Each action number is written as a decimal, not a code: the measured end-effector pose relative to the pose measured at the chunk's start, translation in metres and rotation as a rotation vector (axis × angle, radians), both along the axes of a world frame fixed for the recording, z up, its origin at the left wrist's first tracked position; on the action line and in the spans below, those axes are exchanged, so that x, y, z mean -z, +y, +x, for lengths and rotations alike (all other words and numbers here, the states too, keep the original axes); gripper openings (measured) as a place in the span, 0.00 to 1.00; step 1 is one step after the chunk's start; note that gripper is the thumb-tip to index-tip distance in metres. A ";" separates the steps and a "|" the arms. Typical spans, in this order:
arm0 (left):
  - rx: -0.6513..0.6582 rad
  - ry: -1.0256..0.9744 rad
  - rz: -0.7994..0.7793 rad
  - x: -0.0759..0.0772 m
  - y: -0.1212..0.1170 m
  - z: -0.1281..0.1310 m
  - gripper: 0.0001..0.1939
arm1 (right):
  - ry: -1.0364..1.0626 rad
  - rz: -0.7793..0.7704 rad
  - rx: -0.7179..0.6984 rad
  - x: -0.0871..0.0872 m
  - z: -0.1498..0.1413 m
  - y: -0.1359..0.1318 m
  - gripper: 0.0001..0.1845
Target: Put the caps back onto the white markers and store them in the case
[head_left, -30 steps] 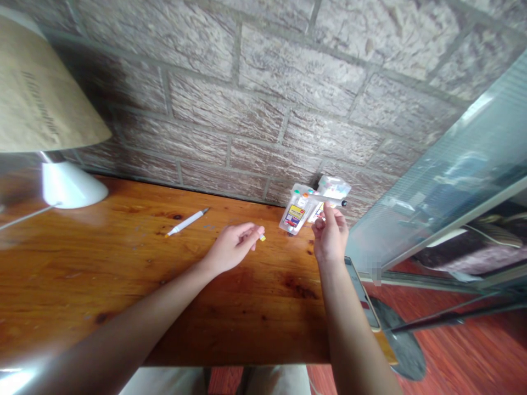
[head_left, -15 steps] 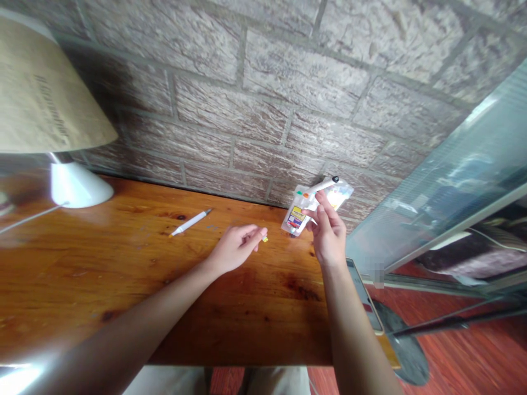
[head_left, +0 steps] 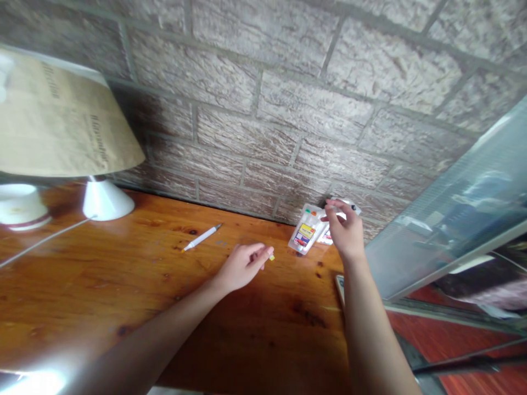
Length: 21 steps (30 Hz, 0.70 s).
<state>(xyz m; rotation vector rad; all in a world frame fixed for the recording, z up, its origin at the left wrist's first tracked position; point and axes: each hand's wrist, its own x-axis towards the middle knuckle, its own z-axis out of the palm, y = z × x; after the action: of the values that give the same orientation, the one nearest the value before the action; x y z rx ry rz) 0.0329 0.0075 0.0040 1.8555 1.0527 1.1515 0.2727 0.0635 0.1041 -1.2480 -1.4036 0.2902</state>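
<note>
My left hand (head_left: 247,266) is closed above the wooden desk, pinching a small yellow piece (head_left: 272,257) that pokes out past the thumb; its kind is too small to make out. Farther right, my right hand (head_left: 346,233) has its fingers curled around a white marker, with the marker's black end (head_left: 353,207) showing beyond the knuckles. Just behind that hand stands a clear plastic marker case (head_left: 303,235) with a yellow label, propped near the wall. To the left of my left hand, a white marker (head_left: 202,237) with an orange tip lies on the desk.
A lamp (head_left: 108,200) with a beige shade stands at the left, its cord running across the desk (head_left: 135,274). Beside it is a white cup-like container (head_left: 21,206). A brick wall (head_left: 230,137) closes off the back. A phone (head_left: 340,288) lies partly under my right forearm.
My right hand has turned and brought its marker lower against the case, hiding more of the marker. My left hand keeps its pinch. The whole view has shifted slightly to the left and up.
</note>
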 end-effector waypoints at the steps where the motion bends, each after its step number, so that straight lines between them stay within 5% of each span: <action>1: 0.006 0.002 -0.005 0.000 0.000 0.000 0.24 | -0.081 0.022 0.048 -0.012 0.001 0.005 0.20; 6: 0.017 0.008 -0.039 0.002 0.001 0.001 0.23 | -0.302 -0.033 0.087 -0.051 -0.004 0.021 0.11; 15: 0.000 0.084 -0.078 0.001 0.002 0.002 0.22 | -0.155 -0.205 -0.101 -0.034 0.002 0.039 0.13; 21: -0.002 0.156 -0.023 0.003 0.003 0.000 0.21 | -0.238 -0.068 -0.043 -0.046 0.011 0.028 0.09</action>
<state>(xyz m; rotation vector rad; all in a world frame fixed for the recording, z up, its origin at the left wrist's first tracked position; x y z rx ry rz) 0.0334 0.0108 0.0011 1.9515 1.1491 1.0035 0.2841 0.0914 0.1498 -1.3433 -1.6367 0.2255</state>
